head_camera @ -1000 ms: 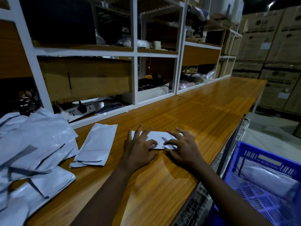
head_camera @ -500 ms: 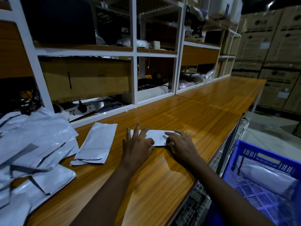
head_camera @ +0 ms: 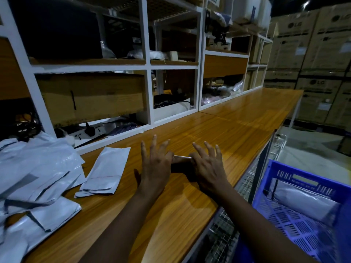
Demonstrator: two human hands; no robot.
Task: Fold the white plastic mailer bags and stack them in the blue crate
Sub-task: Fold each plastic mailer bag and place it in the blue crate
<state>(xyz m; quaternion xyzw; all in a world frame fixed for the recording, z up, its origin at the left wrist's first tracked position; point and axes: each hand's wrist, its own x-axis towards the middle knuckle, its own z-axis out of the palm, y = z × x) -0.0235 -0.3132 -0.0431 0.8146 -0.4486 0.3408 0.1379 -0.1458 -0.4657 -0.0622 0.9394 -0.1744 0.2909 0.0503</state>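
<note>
A small folded white mailer shows edge-on just above the wooden worktop, casting a dark shadow below it. My left hand pinches its left end and my right hand pinches its right end, with the other fingers of both hands spread and raised. The blue crate stands low at the right, beside the worktop, with a white mailer lying inside. One flat mailer lies left of my hands. A loose pile of unfolded mailers covers the worktop's left end.
White shelving with boxes and a power strip runs along the back of the worktop. A wire basket hangs at the front edge next to the crate. Stacked cartons fill the far right.
The mailer lay flat under both hands before; now it is lifted off the worktop and seen edge-on. My fingers have spread and risen from it.
</note>
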